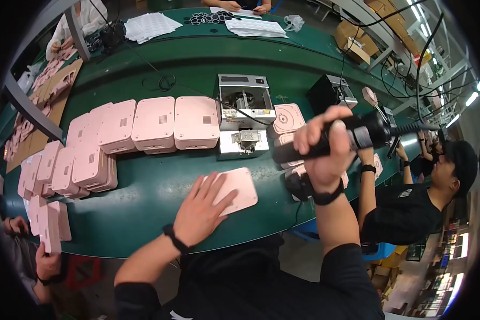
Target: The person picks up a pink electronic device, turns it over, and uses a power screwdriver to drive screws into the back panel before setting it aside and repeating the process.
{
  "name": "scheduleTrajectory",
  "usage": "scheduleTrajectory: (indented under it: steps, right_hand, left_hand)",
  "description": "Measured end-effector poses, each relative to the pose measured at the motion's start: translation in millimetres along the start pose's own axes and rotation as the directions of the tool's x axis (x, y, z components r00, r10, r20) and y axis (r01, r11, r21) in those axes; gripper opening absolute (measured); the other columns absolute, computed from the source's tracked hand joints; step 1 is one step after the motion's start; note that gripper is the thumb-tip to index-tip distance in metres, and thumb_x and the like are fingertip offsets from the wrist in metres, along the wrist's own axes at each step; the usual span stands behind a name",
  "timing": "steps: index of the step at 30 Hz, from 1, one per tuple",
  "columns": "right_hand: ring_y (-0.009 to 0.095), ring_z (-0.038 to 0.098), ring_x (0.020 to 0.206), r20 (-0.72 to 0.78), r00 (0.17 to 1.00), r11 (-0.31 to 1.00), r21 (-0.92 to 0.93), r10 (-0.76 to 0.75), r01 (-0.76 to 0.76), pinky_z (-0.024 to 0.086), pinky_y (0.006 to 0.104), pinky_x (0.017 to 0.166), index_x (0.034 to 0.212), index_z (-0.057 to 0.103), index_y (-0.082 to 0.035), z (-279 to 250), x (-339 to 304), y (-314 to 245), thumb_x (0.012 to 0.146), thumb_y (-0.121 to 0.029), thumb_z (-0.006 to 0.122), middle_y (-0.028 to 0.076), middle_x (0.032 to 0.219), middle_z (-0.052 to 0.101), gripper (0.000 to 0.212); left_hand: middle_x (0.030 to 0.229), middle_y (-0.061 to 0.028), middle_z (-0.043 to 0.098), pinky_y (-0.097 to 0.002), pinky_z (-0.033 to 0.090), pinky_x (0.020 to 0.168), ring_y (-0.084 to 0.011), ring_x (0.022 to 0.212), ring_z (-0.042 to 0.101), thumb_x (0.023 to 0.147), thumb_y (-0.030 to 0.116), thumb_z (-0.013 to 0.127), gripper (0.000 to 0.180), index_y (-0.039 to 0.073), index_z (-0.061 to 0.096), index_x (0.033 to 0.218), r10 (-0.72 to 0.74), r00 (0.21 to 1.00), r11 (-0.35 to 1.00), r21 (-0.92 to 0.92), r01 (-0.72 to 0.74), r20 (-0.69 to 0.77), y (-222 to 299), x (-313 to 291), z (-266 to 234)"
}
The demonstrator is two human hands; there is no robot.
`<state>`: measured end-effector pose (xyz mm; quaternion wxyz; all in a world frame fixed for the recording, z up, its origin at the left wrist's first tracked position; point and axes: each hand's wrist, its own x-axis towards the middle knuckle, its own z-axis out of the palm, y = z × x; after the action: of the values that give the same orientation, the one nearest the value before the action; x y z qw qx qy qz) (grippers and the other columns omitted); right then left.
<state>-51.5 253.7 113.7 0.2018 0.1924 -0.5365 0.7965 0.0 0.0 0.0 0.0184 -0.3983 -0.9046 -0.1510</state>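
Observation:
My left hand (200,213) lies with fingers stretched flat on a pale pink plastic panel (244,186) on the green bench. The panel has rounded corners, and its near left part is under my fingers. Raised to the right, my right hand (328,149) is wrapped round a black electric screwdriver (373,130). The tool is held nearly level above the bench, apart from the panel. A corded end points right; the other end points left. Pink round-patterned parts (289,117) sit behind and below the screwdriver, partly hidden.
A grey screw feeder (244,104) stands at the bench's middle. Stacked pink casings (153,124) line its left side. A black machine (330,92) stands farther right. A co-worker (410,205) works at right; another person's hand (48,264) touches casings at lower left. Cables hang overhead.

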Motion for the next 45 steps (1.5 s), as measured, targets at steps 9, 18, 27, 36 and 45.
scheduleTrajectory:
  steps: [9, 18, 27, 36, 45]
  right_hand:
    - [0.019, 0.052, 0.048, -0.108, 0.994, 0.978, -0.207, -0.007, -0.016, 0.047, 0.0341, 0.049, 0.103, 0.048, -0.004, 15.1, 29.5, 49.2, 0.095, -0.017, 0.054, 0.008, 0.063, 0.053, 0.016]
    - [0.015, 0.056, 0.049, -0.081, 0.973, 0.939, -0.258, 0.215, -0.228, 0.047, 0.0279, 0.049, 0.094, 0.050, 0.000, 17.8, 34.8, 43.3, 0.090, -0.006, 0.060, 0.007, 0.061, 0.056, 0.012]
    - [0.018, 0.053, 0.049, -0.093, 0.991, 0.995, 0.036, 0.097, -0.094, 0.046, 0.0337, 0.051, 0.107, 0.042, -0.005, 3.9, -43.6, -9.8, 0.091, -0.016, 0.065, 0.009, 0.066, 0.054, 0.030]
    - [0.018, 0.046, 0.045, -0.121, 0.992, 0.973, -0.232, -0.017, -0.011, 0.044, 0.0348, 0.048, 0.106, 0.044, -0.008, -29.3, -61.1, -25.1, 0.095, -0.041, 0.052, 0.004, 0.064, 0.047, 0.036]
    - [0.017, 0.046, 0.051, -0.017, 1.000, 0.985, -0.171, 0.018, -0.021, 0.043, 0.0333, 0.055, 0.108, 0.046, -0.008, -23.0, -39.1, 14.6, 0.097, -0.040, 0.046, 0.005, 0.071, 0.048, 0.034]
  left_hand:
    - [0.148, -0.0228, 0.035, -0.0471, 0.040, 0.110, -0.0433, 0.133, 0.041, 0.062, 0.024, 0.090, 0.091, 0.015, 0.048, 0.142, -0.100, 0.995, 0.848, -0.525, 0.075, -0.019, -25.0, 26.3, 10.7]
    - [0.146, -0.0239, 0.036, -0.0452, 0.047, 0.103, -0.0438, 0.127, 0.048, 0.058, 0.023, 0.092, 0.094, 0.014, 0.048, 0.141, -0.054, 0.998, 0.826, -0.563, 0.028, -0.030, -25.4, 41.5, 16.9]
    - [0.142, -0.0226, 0.039, -0.0447, 0.047, 0.102, -0.0432, 0.124, 0.050, 0.056, 0.026, 0.093, 0.093, 0.008, 0.050, 0.136, -0.103, 0.995, 0.824, -0.560, 0.085, 0.000, -18.2, 28.7, 24.9]
    - [0.140, -0.0189, 0.040, -0.0419, 0.045, 0.105, -0.0381, 0.126, 0.050, 0.061, 0.016, 0.089, 0.078, 0.011, 0.057, 0.133, 0.047, 0.990, 0.768, -0.629, -0.121, -0.132, -45.3, 44.4, 29.8]
    - [0.138, -0.0144, 0.042, -0.0406, 0.049, 0.102, -0.0343, 0.122, 0.054, 0.061, 0.008, 0.085, 0.078, 0.017, 0.058, 0.134, -0.038, 0.995, 0.675, -0.736, -0.042, -0.091, -49.8, 34.1, 41.2]
